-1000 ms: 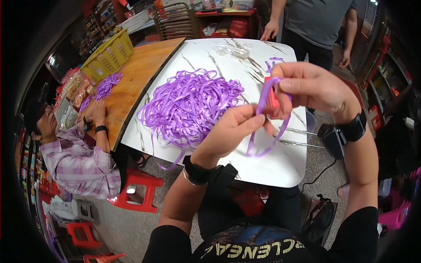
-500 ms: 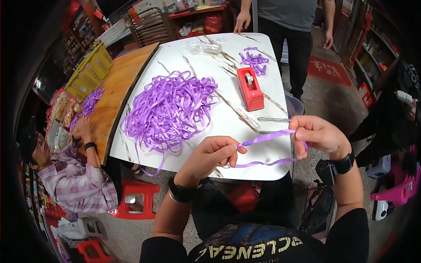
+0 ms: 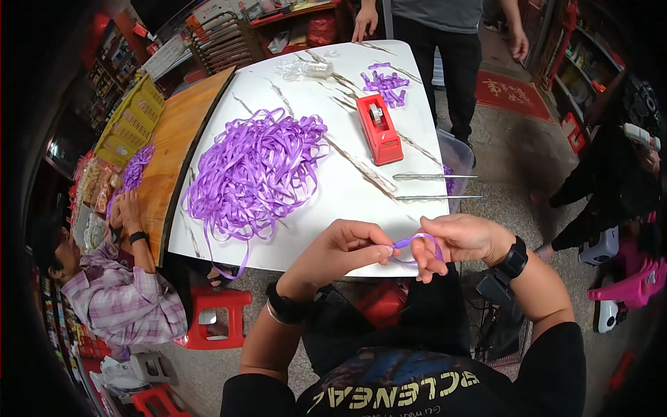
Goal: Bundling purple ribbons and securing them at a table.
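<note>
A purple ribbon [image 3: 403, 243] is pinched between the thumb and fingers of my left hand [image 3: 351, 247], just over the table's front edge. A small thicker purple piece, perhaps a knot or wrap, shows on it beside those fingertips. The ribbon forms a small loop around the curled fingers of my right hand [image 3: 469, 238], whose thumb stands apart from them. To the left on the white marbled table [image 3: 347, 215] lies a big tangled heap of purple ribbon [image 3: 253, 174], one strand hanging over the front edge.
Two thin metal rods [image 3: 439, 197] stick out past the table's right edge. Behind them stand a red tape dispenser [image 3: 384, 142] and short purple ribbon pieces [image 3: 385, 85]. Clear plastic packaging [image 3: 306, 69] lies farther back. A person [image 3: 125, 292] handles purple ribbon at the wooden table [image 3: 184, 132]; another stands behind.
My right hand has come left toward my left hand. The ribbon, stretched in a long loop before, is now a small loop around the right fingers.
</note>
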Demonstrator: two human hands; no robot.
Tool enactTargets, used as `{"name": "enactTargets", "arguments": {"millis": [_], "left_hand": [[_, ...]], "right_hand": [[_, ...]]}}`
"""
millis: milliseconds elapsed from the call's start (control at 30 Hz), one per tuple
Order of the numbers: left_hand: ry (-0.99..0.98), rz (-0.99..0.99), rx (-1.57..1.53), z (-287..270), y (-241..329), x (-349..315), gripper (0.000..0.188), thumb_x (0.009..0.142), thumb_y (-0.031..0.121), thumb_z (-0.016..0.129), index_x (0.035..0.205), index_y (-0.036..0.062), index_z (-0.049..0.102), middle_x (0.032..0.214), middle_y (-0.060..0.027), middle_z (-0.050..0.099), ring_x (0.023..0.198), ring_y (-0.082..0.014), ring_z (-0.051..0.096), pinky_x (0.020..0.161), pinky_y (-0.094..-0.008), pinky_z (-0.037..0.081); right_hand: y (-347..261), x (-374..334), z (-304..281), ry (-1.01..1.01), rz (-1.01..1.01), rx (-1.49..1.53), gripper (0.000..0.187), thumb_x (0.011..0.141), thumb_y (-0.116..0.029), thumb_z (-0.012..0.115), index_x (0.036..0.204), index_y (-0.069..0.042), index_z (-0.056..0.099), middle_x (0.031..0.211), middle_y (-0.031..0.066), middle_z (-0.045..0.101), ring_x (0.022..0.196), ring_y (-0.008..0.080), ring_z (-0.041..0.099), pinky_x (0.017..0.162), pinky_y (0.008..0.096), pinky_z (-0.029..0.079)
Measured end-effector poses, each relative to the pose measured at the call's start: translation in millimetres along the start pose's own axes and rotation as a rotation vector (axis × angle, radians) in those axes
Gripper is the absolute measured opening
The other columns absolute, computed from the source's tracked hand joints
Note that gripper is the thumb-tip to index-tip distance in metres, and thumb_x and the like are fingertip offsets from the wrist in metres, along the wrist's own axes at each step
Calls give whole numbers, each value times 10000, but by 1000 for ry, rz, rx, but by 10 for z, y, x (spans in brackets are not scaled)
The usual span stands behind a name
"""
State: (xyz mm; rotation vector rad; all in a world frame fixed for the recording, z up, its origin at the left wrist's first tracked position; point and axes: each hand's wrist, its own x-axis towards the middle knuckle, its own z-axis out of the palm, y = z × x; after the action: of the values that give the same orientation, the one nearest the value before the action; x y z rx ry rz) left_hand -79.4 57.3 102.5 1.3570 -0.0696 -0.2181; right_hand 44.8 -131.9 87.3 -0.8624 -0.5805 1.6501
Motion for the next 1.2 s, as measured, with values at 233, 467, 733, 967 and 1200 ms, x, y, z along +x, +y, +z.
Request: {"name": "enactTargets", "arguments": {"millis": [233,467,733,967,1200], "left_hand": [[-24,-121,55,-37,23,-7,109,799,61,521,796,-25,587,691,-25,559,587,-25,466,497,-145,340],[-4,-67,-164,-85,-22,19,232,845,156,476,698,-11,539,617,-40,513,525,-86,435,484,-207,341],[-43,320,-277,-494,-83,-53,334,853,285,469,631,37,490,617,-51,478,647,-163,476,595,-256,353],[-37,364,-429,-538,-182,4,320,854,288,467,627,62,472,625,-32,448,676,-149,463,609,-252,349],[-11,420,-472,-484,-198,79,295,866,272,438,645,76,448,678,-33,437,728,-146,446,651,-252,337]], "right_hand": [[-203,-143,258,399,-182,-825,201,850,-138,474,720,3,537,651,24,574,581,64,526,534,192,394],[-240,-307,325,390,-339,-436,175,840,-79,446,713,8,530,503,-8,478,434,56,451,425,192,365],[-429,-905,148,637,-543,-525,330,835,-275,517,602,-50,454,429,-32,412,324,23,345,375,138,321],[-372,-1253,-74,699,-600,-535,338,823,-317,539,619,-69,431,422,-29,405,308,32,316,475,134,379],[-279,-1247,-126,648,-626,-440,232,814,-165,530,641,-13,510,459,-6,462,350,33,395,330,154,295]]}}
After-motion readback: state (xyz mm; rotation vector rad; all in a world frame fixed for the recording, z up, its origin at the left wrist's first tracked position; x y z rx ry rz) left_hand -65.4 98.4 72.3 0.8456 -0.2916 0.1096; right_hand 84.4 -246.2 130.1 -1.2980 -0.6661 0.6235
